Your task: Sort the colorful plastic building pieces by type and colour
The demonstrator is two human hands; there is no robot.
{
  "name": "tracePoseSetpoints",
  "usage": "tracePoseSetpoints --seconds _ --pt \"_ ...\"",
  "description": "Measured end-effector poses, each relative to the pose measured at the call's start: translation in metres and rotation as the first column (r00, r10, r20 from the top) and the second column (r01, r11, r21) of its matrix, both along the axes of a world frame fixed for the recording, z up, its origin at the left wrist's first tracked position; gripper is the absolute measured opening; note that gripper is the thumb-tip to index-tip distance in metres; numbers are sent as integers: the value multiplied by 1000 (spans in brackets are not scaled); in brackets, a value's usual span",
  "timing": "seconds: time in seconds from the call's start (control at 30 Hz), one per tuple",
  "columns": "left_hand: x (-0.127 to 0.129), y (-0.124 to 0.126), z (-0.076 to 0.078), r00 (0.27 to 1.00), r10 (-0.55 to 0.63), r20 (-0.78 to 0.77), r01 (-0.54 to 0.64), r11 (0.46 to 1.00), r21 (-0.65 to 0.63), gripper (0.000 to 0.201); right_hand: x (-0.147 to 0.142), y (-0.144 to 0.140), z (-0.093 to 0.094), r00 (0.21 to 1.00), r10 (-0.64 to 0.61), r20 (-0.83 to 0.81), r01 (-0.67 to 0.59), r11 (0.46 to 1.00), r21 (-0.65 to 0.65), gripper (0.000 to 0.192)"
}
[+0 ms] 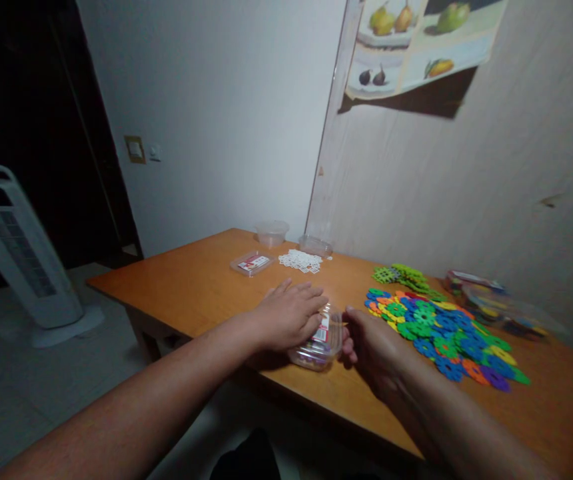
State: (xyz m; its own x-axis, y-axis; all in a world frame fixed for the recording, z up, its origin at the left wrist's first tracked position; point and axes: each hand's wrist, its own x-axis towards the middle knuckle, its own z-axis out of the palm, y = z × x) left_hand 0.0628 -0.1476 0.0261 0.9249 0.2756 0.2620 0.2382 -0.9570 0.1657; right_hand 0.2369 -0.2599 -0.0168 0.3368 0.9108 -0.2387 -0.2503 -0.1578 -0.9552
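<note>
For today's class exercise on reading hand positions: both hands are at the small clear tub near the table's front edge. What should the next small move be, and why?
Probably lift the lid. The left hand lies flat over the clear tub, pinning it, while the right hand touches its right side with fingertips at the rim. The tub looks closed and full, and the loose coloured pieces lie just right of it.

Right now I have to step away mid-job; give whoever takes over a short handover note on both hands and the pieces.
Left hand: palm down on the lid of the clear tub, pressing or holding it.
Right hand: against the tub's right side, fingers curled; grip unclear.
Tub sits at the near table edge, coloured pieces inside.
Mixed coloured pile lies loose to the right, green pile behind it, white pile farther back beside empty tubs.
Done: one tub filled. Left: the loose piles.
</note>
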Motion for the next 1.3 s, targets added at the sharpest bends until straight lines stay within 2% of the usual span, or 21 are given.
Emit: tracePoseSetpoints --seconds 0.33,0.5,0.77,0.93,1.03,1.13,1.3 --pt "0 0 3 997 18 -71 -19 1000 -20 51 5 10 1 987 80 140 -76 997 -31 49" --pt "1 1 1 998 10 -62 -10 1000 -4 50 7 12 0 973 112 200 -114 993 0 47" --pt "1 1 1 1000 -9 -7 9 1000 -24 42 6 12 1 972 111 205 -115 993 7 39" --pt "0 -2 5 1000 -9 -16 8 999 -49 40 6 12 1 983 98 157 -100 995 5 42" --pt "0 -2 6 999 -5 -32 3 998 -61 43 7 4 2 987 124 98 -122 992 -31 44" --pt "-3 0 5 1000 0 21 1 998 -64 46 5 -12 4 993 111 36 -107 991 -84 43" --pt "-10 -1 7 996 33 85 -31 999 -32 39 -14 -37 8 986 164 25 -159 977 -138 48"
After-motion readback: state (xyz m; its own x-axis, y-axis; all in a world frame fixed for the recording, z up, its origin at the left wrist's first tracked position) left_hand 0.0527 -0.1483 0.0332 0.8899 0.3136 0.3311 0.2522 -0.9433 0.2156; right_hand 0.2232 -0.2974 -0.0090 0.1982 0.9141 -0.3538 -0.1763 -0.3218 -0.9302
